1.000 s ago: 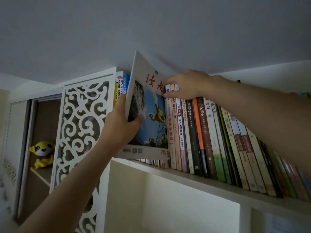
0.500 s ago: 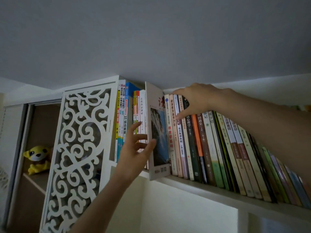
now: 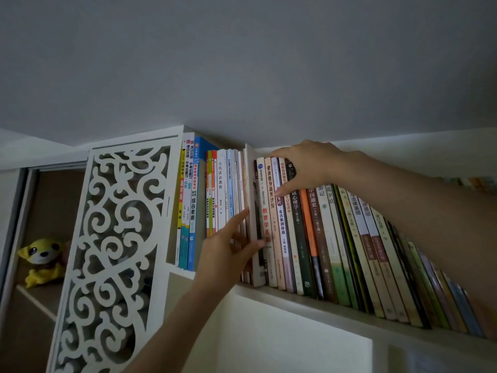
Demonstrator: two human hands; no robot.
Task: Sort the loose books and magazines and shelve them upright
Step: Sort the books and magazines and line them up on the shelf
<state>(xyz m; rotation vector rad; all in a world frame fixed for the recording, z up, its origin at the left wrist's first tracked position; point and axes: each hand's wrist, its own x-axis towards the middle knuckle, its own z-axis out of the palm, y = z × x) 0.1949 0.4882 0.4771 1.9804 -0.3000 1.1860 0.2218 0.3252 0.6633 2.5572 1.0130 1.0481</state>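
Note:
A thin white-edged magazine (image 3: pixel 252 211) stands upright in the row on the high white shelf (image 3: pixel 309 300), wedged between thin booklets (image 3: pixel 236 184) on its left and a cream-spined book (image 3: pixel 265 216) on its right. My left hand (image 3: pixel 228 246) has straight fingers pressed against the magazine's front edge. My right hand (image 3: pixel 304 168) grips the tops of several books just right of the magazine, fingers over their top edges and thumb on their spines. Those books (image 3: pixel 349 238) lean to the left in a long row.
A white carved lattice panel (image 3: pixel 115 251) stands left of the shelf. Behind it, a lower brown compartment holds a yellow plush toy (image 3: pixel 44 259). The ceiling (image 3: pixel 242 63) sits close above the book tops. A white wall panel (image 3: pixel 282 337) lies under the shelf.
The magazine went from held out in front of the shelf to pushed in upright between the books. My left hand let go of its cover and now presses its edge.

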